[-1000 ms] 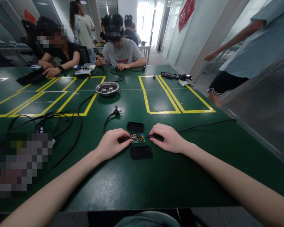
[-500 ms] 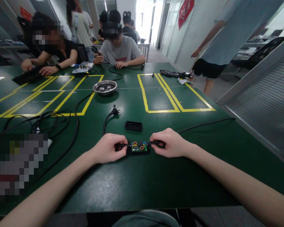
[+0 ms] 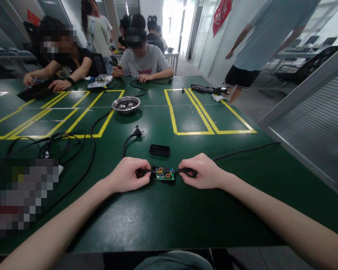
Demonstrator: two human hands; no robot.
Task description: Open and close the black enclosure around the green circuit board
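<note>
Left hand [image 3: 128,175]: fingers [image 3: 144,174] curled narrow, pinched on the black cable [image 3: 143,171] where it enters the left end of the circuit board; palm turned down, resting on the green counter [image 3: 163,217].

Circuit board [image 3: 165,174]: small, green, with ringed copper-coloured parts on top; sits between the two hands, seated in a black case half whose edge shows just beneath it. Whether it is fully seated cannot be told.

Right hand [image 3: 202,174]: fingers [image 3: 186,175] curled narrow, pinched on the second black cable [image 3: 242,150] at the board's right end; that cable trails off right across the counter.

Surroundings, left to right: a tangle of black cords [image 3: 49,144] well apart on the left; a metal bowl [image 3: 126,104] farther back holding small parts; a plug [image 3: 137,132] behind the left hand; a loose black case half [image 3: 159,150] just behind the board, apart from it; yellow tape lines [image 3: 194,132] beyond. Other people sit at the far edge; one stands at right.
</note>
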